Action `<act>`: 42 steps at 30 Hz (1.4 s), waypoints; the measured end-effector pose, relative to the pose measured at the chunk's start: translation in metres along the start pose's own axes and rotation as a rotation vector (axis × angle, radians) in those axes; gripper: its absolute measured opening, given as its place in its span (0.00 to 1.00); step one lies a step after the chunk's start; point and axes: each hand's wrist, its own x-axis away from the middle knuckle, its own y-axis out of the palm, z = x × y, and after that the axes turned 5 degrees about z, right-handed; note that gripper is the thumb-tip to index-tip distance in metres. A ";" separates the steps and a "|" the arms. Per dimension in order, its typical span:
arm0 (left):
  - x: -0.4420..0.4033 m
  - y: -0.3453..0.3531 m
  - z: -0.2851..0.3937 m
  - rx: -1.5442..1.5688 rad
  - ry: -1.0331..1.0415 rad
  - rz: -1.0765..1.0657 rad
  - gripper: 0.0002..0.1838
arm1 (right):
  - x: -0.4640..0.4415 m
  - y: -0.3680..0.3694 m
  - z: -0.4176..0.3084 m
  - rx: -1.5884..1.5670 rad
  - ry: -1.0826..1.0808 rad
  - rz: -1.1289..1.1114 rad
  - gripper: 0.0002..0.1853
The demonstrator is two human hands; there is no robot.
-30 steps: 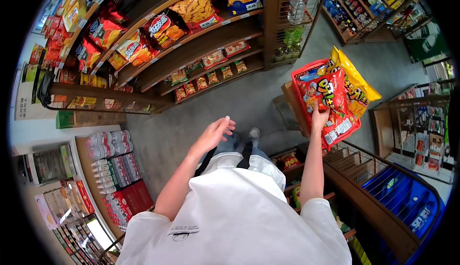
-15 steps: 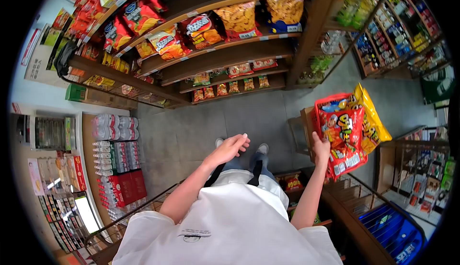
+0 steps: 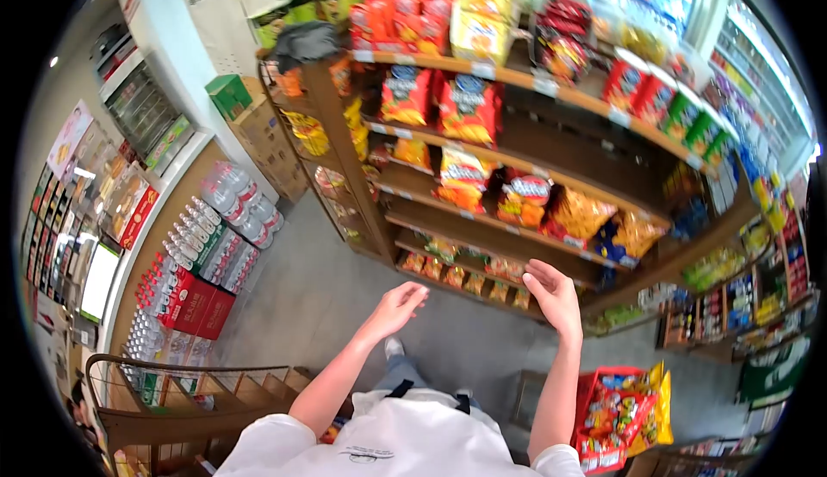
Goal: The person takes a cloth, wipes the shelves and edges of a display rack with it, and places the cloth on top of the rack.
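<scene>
My left hand is raised over the grey floor in front of my body, fingers apart, holding nothing. My right hand is up before the lower shelves of the snack rack, its thumb and fingers apart and nothing between them. To the right of my right forearm, a red basket holds a red snack bag and a yellow snack bag. Ahead stands the brown rack with red chip bags, orange-and-red bags and small packets on its low shelves.
Bottled drinks in packs stand along the counter at the left. A dark wire-sided shelf is close at the lower left. Canisters line the rack's top right. Grey floor runs between the rack and the counter.
My right hand has left the red snack bag and basket and moved up and left towards the rack. The view has turned left, and the basket now sits lower in it.
</scene>
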 end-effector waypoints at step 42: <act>-0.070 -0.221 0.131 -0.029 0.827 0.018 0.31 | -0.138 0.218 -0.197 0.154 -0.241 -0.300 0.13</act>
